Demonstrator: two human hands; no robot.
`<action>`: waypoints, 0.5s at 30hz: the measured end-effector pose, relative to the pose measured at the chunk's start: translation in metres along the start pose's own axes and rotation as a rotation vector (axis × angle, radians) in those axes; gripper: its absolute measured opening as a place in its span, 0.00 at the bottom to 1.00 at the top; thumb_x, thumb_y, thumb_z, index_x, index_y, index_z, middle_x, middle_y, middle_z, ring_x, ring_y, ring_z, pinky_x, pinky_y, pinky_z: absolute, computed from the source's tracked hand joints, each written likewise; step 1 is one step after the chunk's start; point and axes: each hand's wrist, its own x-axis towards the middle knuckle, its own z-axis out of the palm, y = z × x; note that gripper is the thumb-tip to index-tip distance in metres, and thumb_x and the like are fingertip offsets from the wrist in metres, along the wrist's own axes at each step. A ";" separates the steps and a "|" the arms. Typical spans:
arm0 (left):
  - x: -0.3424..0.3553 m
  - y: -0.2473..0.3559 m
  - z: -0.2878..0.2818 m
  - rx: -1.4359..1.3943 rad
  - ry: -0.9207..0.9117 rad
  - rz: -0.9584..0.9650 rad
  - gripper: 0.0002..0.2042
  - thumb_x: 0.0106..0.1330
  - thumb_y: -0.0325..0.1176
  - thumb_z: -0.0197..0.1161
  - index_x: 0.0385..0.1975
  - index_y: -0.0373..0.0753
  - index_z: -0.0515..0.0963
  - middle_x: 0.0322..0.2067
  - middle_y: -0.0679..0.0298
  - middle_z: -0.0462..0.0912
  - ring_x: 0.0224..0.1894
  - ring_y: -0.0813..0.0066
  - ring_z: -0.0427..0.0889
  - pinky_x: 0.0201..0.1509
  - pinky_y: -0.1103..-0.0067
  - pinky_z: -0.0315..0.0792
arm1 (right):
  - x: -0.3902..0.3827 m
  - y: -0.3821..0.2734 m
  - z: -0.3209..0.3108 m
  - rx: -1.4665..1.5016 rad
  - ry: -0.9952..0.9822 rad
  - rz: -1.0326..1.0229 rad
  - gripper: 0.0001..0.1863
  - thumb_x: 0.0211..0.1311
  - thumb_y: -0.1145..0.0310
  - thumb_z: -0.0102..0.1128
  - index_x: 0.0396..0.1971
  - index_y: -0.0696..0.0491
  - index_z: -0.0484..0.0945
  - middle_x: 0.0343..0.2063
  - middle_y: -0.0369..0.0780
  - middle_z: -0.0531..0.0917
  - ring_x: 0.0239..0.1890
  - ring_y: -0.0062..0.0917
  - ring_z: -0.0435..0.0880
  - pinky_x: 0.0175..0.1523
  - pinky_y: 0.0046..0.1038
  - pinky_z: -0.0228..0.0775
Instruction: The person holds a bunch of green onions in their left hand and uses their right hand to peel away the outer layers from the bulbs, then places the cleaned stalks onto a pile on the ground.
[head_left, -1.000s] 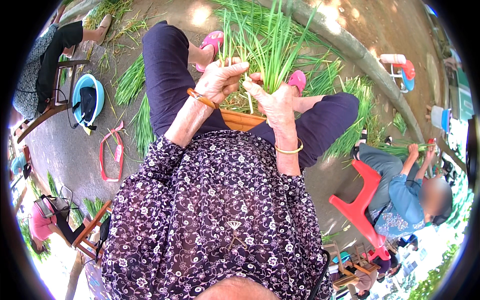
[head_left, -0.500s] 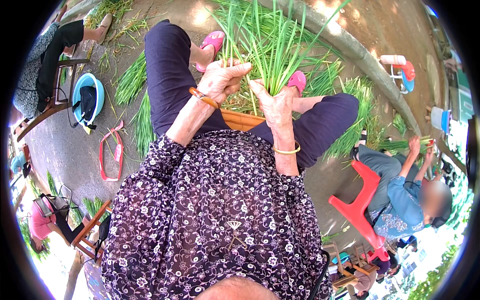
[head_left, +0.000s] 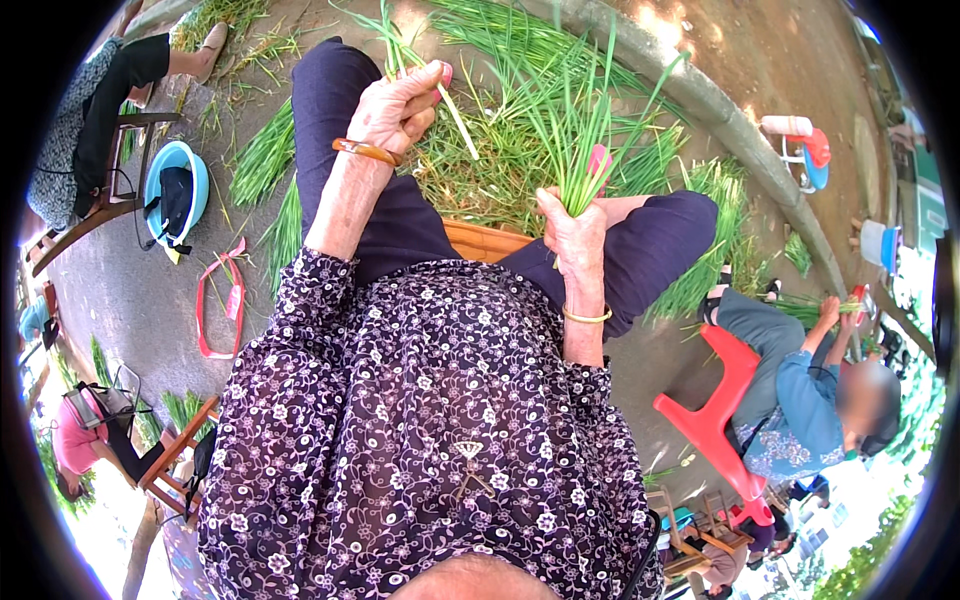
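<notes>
The seated person's left hand [head_left: 393,112], seen over the left leg, is closed on a few slender green stalks with pale stem ends [head_left: 459,122]. The right hand [head_left: 577,238], well apart to the right, grips a fuller upright bunch of long green leaves [head_left: 588,160] at its base. Loose green and straw-coloured plant scraps [head_left: 468,180] lie between the legs, beyond a brown wooden edge [head_left: 488,242]. At far left stands a light-blue round basin [head_left: 199,195].

Bright daylight, with sun patches dappling the brown dirt ground [head_left: 785,65] past the curb [head_left: 715,105]. The grey pavement [head_left: 115,310] lies in soft shade. Glare whitens both lower sides. Fisheye bending ends in black; a co-worker's head [head_left: 868,400] is blurred.
</notes>
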 end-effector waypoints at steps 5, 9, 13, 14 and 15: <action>0.000 0.001 0.000 -0.036 -0.137 -0.046 0.05 0.55 0.29 0.56 0.26 0.33 0.72 0.11 0.77 0.60 0.09 0.92 0.52 0.08 0.90 0.45 | 0.007 0.005 -0.007 -0.187 0.123 -0.023 0.08 0.45 0.69 0.61 0.22 0.58 0.74 0.08 0.29 0.67 0.05 0.08 0.55 0.09 0.12 0.42; -0.003 -0.006 0.005 -0.055 -0.197 -0.083 0.07 0.57 0.28 0.54 0.30 0.30 0.69 0.09 0.76 0.56 0.08 0.91 0.50 0.08 0.91 0.44 | 0.007 -0.001 -0.001 0.014 -0.015 0.019 0.06 0.49 0.70 0.57 0.25 0.56 0.74 0.11 0.31 0.71 0.06 0.10 0.58 0.09 0.15 0.47; -0.011 -0.015 0.014 -0.018 -0.230 -0.134 0.06 0.57 0.28 0.54 0.30 0.33 0.70 0.12 0.76 0.61 0.08 0.92 0.51 0.08 0.91 0.44 | 0.004 -0.015 0.007 0.221 -0.099 0.092 0.05 0.50 0.73 0.55 0.28 0.57 0.74 0.12 0.33 0.72 0.05 0.10 0.58 0.08 0.13 0.47; -0.012 -0.016 0.016 -0.009 -0.233 -0.157 0.05 0.56 0.28 0.55 0.30 0.34 0.72 0.13 0.77 0.63 0.08 0.92 0.52 0.08 0.91 0.44 | 0.004 -0.016 0.008 0.240 -0.112 0.094 0.05 0.50 0.73 0.56 0.28 0.57 0.74 0.11 0.33 0.71 0.05 0.09 0.58 0.08 0.13 0.47; -0.014 -0.018 0.016 0.027 -0.230 -0.156 0.06 0.55 0.27 0.56 0.31 0.34 0.72 0.17 0.74 0.69 0.08 0.92 0.53 0.08 0.92 0.45 | 0.005 -0.016 0.010 0.258 -0.124 0.095 0.06 0.49 0.72 0.56 0.27 0.57 0.74 0.11 0.32 0.71 0.05 0.09 0.58 0.08 0.13 0.46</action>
